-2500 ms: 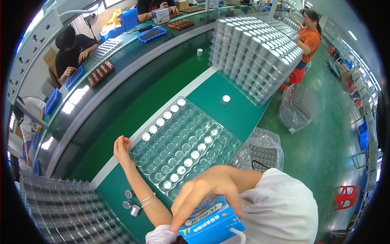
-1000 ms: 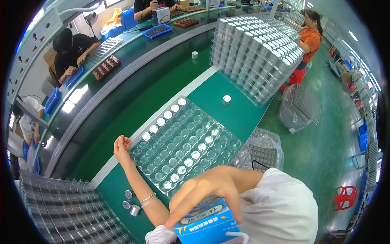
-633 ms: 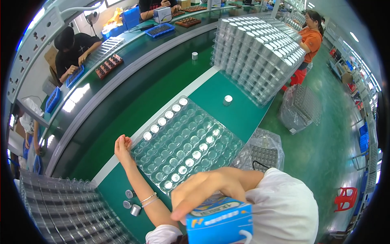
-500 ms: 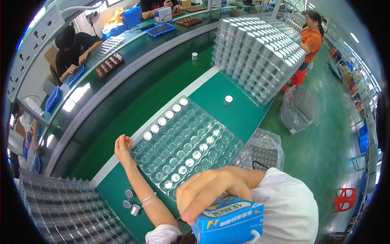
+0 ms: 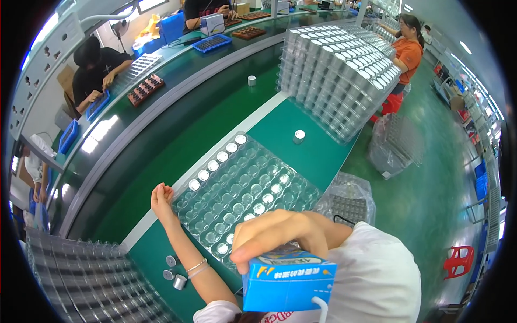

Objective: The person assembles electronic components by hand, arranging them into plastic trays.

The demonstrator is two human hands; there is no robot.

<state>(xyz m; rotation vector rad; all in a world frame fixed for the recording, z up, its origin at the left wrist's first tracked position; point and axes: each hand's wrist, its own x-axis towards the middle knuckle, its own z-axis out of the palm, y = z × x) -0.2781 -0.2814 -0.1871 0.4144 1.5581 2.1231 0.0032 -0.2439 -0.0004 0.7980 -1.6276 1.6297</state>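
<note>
My right hand grips a blue drink carton from above, close to me, with a white bent straw at its lower right. The carton and hand cover the near part of a clear plastic tray with round pockets. White-topped metal cylinders fill part of the row along its far left side; most other pockets look bare. Beside that tray's left corner, my left hand rests at the table's pale edge, fingers curled closed, with nothing visible in them. Several loose cylinders lie near my left forearm.
A tall stack of filled trays stands at the far right of the table, with a lone cylinder before it. More stacked trays are at the near left. A green conveyor runs alongside; co-workers sit beyond it.
My right hand and the carton have shifted a little left, and more of the straw shows. My left hand stays by the tray corner. The cylinder on the conveyor appears slightly farther left.
</note>
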